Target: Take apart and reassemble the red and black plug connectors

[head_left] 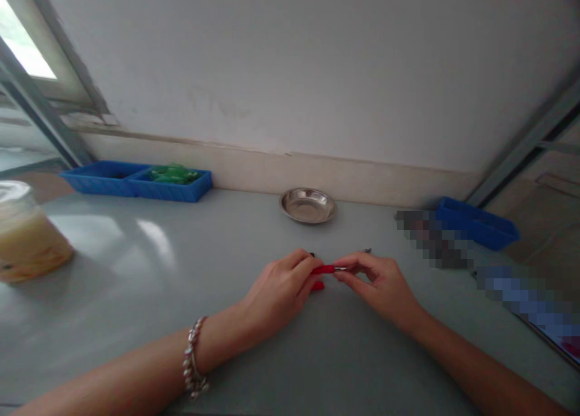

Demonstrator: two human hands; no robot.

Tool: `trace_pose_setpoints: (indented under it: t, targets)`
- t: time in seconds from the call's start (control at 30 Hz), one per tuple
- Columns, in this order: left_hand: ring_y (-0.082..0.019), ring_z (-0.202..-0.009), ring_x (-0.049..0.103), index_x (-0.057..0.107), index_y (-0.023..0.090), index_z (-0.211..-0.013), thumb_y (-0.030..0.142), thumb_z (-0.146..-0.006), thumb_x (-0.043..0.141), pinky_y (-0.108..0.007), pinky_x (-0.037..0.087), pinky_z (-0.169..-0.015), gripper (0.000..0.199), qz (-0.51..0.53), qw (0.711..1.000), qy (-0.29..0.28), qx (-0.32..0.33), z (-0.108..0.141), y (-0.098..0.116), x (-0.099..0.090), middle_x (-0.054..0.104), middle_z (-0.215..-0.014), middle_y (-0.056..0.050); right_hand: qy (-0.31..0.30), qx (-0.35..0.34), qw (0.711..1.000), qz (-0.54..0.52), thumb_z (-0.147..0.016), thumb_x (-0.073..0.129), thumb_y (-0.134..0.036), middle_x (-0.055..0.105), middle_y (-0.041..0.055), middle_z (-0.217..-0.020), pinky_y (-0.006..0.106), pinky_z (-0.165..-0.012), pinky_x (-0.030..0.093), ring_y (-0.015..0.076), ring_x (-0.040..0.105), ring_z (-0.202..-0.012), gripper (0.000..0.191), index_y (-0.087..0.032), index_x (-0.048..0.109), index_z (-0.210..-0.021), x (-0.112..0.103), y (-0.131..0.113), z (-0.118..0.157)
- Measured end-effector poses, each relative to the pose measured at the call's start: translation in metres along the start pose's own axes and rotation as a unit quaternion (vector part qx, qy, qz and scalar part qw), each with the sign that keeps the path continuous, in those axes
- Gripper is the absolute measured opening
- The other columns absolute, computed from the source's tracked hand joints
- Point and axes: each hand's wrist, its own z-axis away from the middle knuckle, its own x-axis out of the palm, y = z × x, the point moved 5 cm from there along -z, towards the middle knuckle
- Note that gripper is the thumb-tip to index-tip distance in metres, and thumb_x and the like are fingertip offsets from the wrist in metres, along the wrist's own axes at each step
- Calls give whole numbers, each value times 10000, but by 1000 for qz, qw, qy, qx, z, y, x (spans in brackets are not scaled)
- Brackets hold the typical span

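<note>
Near the middle of the grey table, my left hand (283, 289) has its fingers closed around a slim red object (324, 270). A metallic tip shows at that object's right end, where the thumb and fingers of my right hand (378, 283) pinch it. A second red piece (318, 286) shows just below, beside my left fingers; whether it joins the first is hidden. Behind my right fingers a small dark metal bit (367, 250) sticks up. Beyond both hands a shallow round steel dish (308, 206) rests on the table.
Blue trays (170, 189), one compartment holding green pieces, stand at the back left. A large jar (31, 241) of yellowish contents is at the left edge. At the right are another blue tray (478, 224) and blurred-out items (530, 301). A wall rises behind the table.
</note>
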Motion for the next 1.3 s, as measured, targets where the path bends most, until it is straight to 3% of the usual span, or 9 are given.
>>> trace_pose_setpoints:
  t: [0.43,0.67,0.77,0.93,1.13,1.3]
  targets:
    - [-140,-690,552,559,164,-952,189,-862,389,-250,459,-612,194,15,1000,7,-2,-1,0,1,565,-826,-41,7,-62,997,48,-754,564,-182,682,8,-738,224,-634,463,125,616,-674,74,-190,635,-776,-4,-8,2]
    - [-148,-742,553,512,168,-1023,204,-851,427,-263,459,-658,195,2,1000,0,-2,-1,0,1,565,-890,-47,6,-80,995,57,-761,554,-183,680,6,-743,226,-636,465,123,614,-671,82,-198,633,-780,-4,-9,2]
    - [-140,-703,552,476,158,-1070,194,-834,462,-257,457,-629,239,-10,1000,17,-13,-1,-2,0,573,-887,-45,-6,-52,998,30,-747,582,-219,681,11,-742,234,-616,470,128,614,-659,80,-191,637,-797,-3,-7,1]
    - [-112,-602,524,542,164,-905,205,-836,459,-223,434,-557,115,-21,999,38,0,-1,-1,-3,562,-779,-17,-8,35,995,-93,-720,607,-262,679,24,-734,251,-635,498,136,628,-683,121,-178,633,-803,-1,2,0]
    - [-131,-670,553,566,158,-925,235,-863,414,-244,459,-608,182,-18,1000,26,-2,2,2,-4,565,-805,-37,-14,127,976,-176,-647,660,-256,686,27,-697,261,-603,517,144,642,-643,153,-173,625,-770,5,13,-1]
    - [-141,-691,573,580,157,-918,249,-872,395,-250,470,-620,212,-20,1000,17,-11,3,1,-3,581,-803,-44,-31,152,968,-196,-658,649,-262,678,15,-618,248,-532,508,141,637,-577,117,-168,622,-723,8,12,0]
